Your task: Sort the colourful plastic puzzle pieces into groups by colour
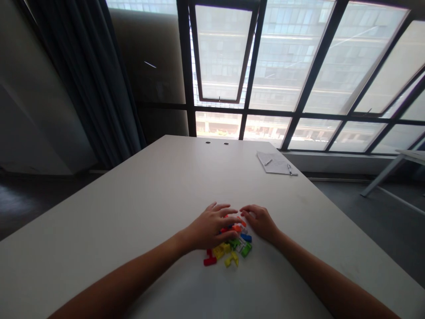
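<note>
A small heap of colourful plastic pieces lies on the white table (156,177), close in front of me. My left hand (212,225) is spread over the heap's left side, palm down, and hides part of it. On the right, my right hand (260,221) rests beside the heap with its fingers bent together; a bit of red shows at the fingertips, too small to name. Nearest me are a red piece (210,258), a yellow piece (232,259) and a green piece (246,250). A blue piece (246,238) and an orange piece (237,228) lie farther in.
Sheets of paper (274,163) with a pen (268,162) and another pen (290,169) lie at the table's far right. Two dark round holes are near the far edge. Behind stand windows (222,53) and a dark curtain (86,75); another table (413,155) is at right.
</note>
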`<state>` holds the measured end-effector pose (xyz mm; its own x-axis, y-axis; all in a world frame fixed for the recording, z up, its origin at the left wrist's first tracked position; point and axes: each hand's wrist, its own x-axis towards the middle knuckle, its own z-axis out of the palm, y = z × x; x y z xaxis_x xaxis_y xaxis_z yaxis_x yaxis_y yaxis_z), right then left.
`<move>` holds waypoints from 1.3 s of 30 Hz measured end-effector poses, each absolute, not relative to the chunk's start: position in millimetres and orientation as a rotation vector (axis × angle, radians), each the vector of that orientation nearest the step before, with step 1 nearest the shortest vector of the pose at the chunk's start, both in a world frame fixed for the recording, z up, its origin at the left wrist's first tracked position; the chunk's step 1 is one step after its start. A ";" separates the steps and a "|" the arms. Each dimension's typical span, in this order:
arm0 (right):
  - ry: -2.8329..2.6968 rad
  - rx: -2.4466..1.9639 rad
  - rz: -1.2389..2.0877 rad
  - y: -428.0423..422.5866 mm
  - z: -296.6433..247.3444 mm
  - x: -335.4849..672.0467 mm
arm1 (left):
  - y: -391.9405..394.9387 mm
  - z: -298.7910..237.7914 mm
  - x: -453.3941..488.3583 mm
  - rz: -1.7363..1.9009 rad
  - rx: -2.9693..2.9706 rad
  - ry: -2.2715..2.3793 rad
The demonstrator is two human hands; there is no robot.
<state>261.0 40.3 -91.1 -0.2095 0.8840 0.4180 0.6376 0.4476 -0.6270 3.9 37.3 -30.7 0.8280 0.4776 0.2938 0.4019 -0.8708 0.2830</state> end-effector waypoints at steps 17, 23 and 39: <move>-2.137 -1.089 0.359 34.8 -87.3 257.9 | 80.1 -77.0 -51.1 0.714 2.635 0.901; -2.132 -1.098 0.384 32.8 -84.8 257.2 | 71.2 -71.8 -46.8 0.659 2.599 0.791; -2.036 -1.114 0.450 31.7 -87.5 259.1 | 94.6 -78.3 -53.0 0.815 2.232 0.958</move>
<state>259.1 31.7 -87.5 -0.3326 0.8285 0.4505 0.5616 0.5578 -0.6112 -53.0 94.6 -78.3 0.5577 0.7724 0.3041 0.4241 -0.5800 0.6955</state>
